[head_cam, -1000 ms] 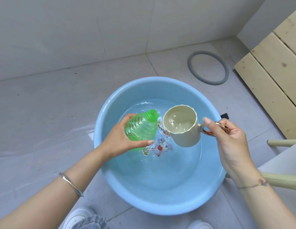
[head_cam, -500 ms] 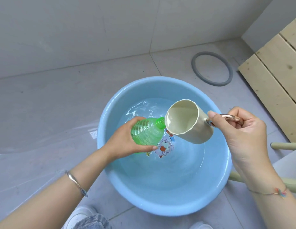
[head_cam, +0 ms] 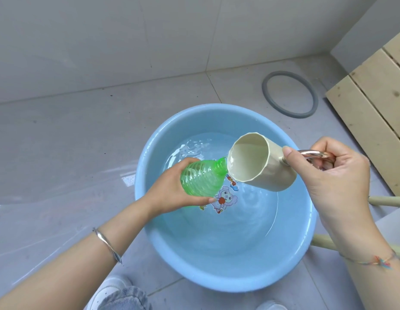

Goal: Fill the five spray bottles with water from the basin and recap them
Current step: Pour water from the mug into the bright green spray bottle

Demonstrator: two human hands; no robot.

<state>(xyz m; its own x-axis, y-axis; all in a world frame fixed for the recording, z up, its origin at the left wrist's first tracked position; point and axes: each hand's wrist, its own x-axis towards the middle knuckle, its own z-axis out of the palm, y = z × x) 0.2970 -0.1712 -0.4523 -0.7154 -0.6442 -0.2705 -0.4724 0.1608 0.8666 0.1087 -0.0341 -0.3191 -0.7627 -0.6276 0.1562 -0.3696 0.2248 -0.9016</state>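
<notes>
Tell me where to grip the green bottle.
Grip the green bottle round its ribbed lower body, coming from the left, base end, as the left hand does. It is tilted with its open neck at the rim of the cream cup, so keep the neck clear.

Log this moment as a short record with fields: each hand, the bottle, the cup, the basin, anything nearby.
left hand: grips green bottle, tilted, uncapped
right hand: holds cream cup by metal handle
cup state: tipped, rim at bottle mouth
basin: blue, holds water
nearby: grey ring
</notes>
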